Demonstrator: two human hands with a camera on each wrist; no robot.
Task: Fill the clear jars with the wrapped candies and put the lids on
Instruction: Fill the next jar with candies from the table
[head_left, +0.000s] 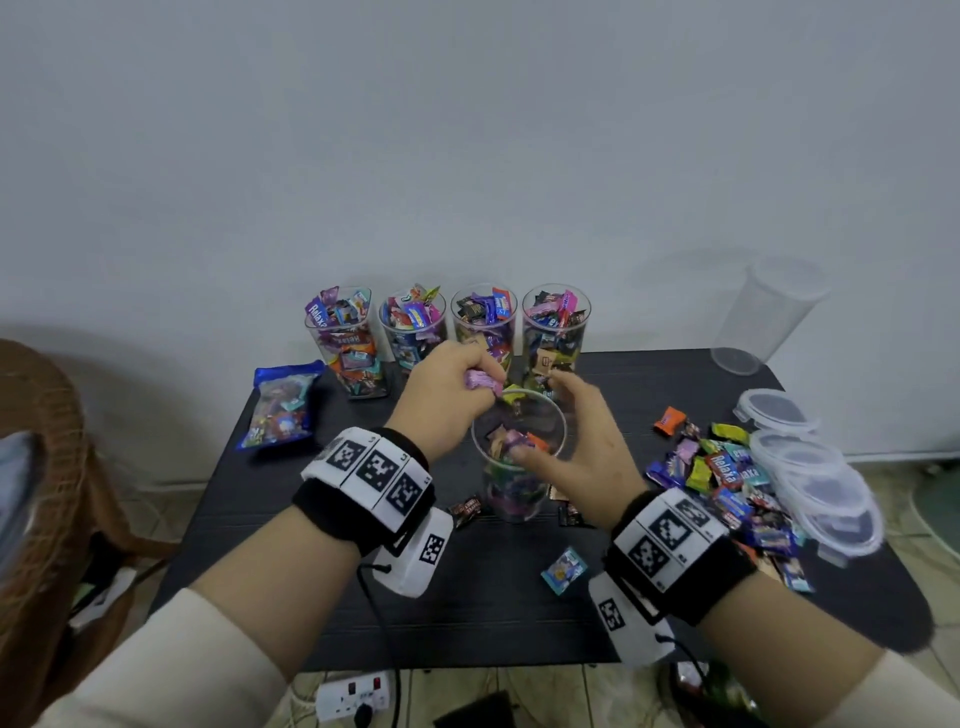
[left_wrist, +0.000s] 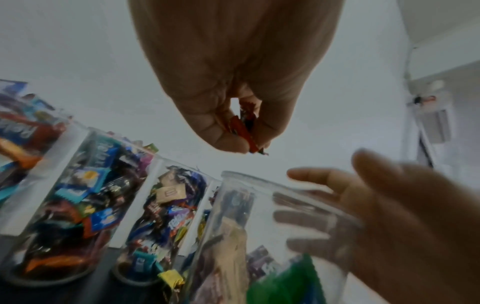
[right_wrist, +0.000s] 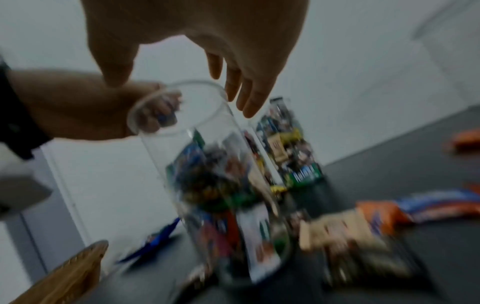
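A clear jar, partly filled with wrapped candies, stands in the middle of the black table. My left hand is over its left rim and grips a few wrapped candies, pink and purple among them. The left wrist view shows red wrappers pinched in those fingers above the jar. My right hand is open at the jar's right side, thumb over the rim, fingers spread behind the wall. In the blurred right wrist view its straight fingers hang just past the jar's rim.
Several full, lidless jars line the back edge. An empty jar leans at the back right. Clear lids and a loose candy pile lie on the right, a blue candy bag on the left. A wicker chair stands at far left.
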